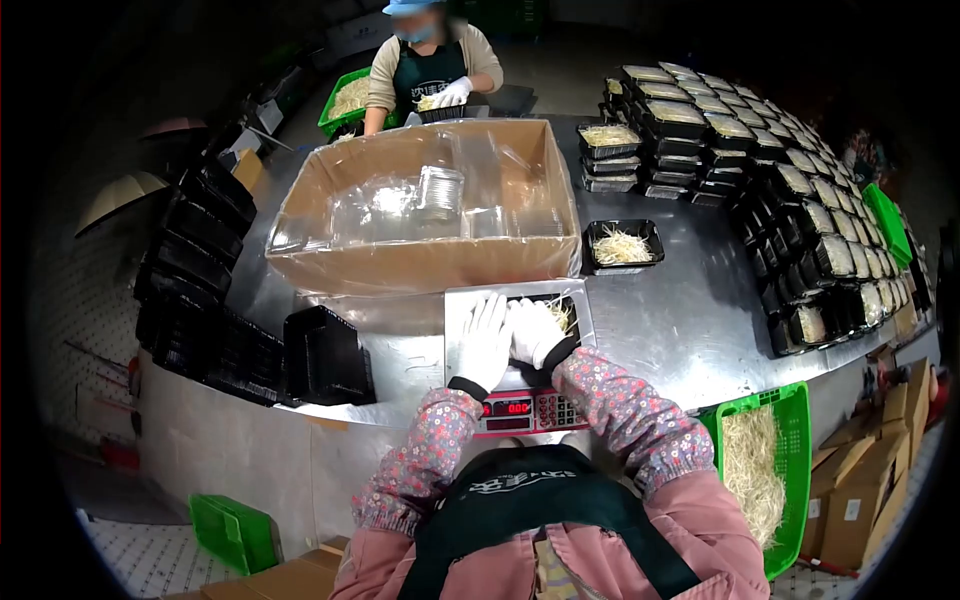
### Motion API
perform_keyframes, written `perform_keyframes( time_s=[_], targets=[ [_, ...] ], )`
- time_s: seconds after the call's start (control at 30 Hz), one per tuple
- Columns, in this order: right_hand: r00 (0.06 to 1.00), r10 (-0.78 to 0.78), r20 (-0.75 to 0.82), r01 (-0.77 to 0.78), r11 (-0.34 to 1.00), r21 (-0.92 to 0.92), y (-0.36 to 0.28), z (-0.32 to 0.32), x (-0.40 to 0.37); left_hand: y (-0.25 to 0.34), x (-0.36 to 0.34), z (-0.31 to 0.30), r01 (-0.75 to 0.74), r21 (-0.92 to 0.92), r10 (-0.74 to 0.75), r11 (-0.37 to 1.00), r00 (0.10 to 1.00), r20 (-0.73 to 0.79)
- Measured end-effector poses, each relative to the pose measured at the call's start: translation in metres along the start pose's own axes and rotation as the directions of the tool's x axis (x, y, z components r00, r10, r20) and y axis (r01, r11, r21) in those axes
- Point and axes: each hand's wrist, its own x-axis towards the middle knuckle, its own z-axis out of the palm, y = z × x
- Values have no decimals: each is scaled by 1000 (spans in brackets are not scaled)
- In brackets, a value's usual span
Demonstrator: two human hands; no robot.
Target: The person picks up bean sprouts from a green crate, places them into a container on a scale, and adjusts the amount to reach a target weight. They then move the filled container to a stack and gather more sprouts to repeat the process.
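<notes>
A black plastic tray with bean sprouts rests on the metal pan of a scale, whose red display reads 0.00. My left hand, in a white glove, lies flat over the tray's left side with its fingers stretched out. Beside it, my right hand, gloved too, is laid over the sprouts, its fingers slanting up and left towards my left hand. Both hands hide most of the tray. Just to the right and farther back stands another black tray of bean sprouts.
A large cardboard box lined with plastic holds clear lids. Empty black trays line the left edge; filled trays are stacked at right. A green crate of sprouts stands near my right. Opposite, a co-worker handles a tray.
</notes>
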Motion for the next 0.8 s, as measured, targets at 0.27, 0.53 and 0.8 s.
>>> perform_keyframes(
  time_s=[0.27, 0.53, 0.8],
  targets=[
    [968, -237, 76, 144, 782, 606, 53, -41, -15, 15, 5, -14, 64, -34, -64, 997, 998, 1],
    [995, -99, -6, 77, 734, 675, 108, -101, -49, -9, -3, -38, 172, -576, -261, 800, 962, -76],
    [1000, -27, -15, 31, 919, 394, 104, -99, -38, 7, 14, -81, -82, -135, 85, 987, 996, 14]
  ],
)
